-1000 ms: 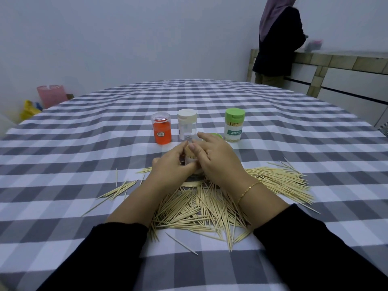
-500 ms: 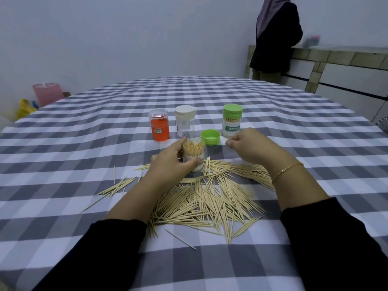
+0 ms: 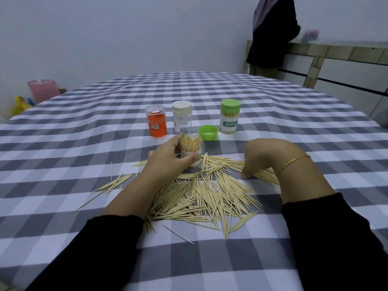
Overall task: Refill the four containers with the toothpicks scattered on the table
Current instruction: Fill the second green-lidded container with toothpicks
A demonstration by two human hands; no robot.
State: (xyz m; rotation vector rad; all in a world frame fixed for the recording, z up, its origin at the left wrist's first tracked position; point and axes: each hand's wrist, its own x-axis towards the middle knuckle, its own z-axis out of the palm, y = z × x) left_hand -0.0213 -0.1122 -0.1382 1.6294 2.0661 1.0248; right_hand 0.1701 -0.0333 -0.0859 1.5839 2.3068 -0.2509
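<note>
— Since a second ago the right hand (image 3: 266, 158) has left the open jar (image 3: 191, 153) and swung out to the right, hasn't it?

— Yes. Both hands were bunched over that jar before; now only the left hand (image 3: 168, 160) stays on it, thumb and fingers curled round its sides. The jar stands upright and uncapped, packed with toothpicks, their tips showing at the mouth.

— And the right hand?

— It hangs over the right side of the loose toothpicks (image 3: 201, 194), fingers curled downward with their tips on the sticks. Whether it pinches any, I cannot tell.

— Where is the pile?

— On the checked tablecloth (image 3: 84, 143), between the two forearms, spreading right under the right wrist. A few stray sticks lie off to the left, and one lies alone near the front.

— What about the other jars?

— Behind the open one, in a row: an orange jar (image 3: 156, 120) with a clear lid on the left, a clear jar with a white cap (image 3: 182, 116) beside it, and a jar with a green cap (image 3: 229, 117) on the right, already holding toothpicks. A loose green cap (image 3: 208, 132) lies open side up just beside the held jar.

— Anything beyond the table?

— A person in dark clothes (image 3: 270, 34) stands at a counter (image 3: 340, 53) at the far right, and a pink bin (image 3: 43, 90) sits by the wall on the left.
</note>
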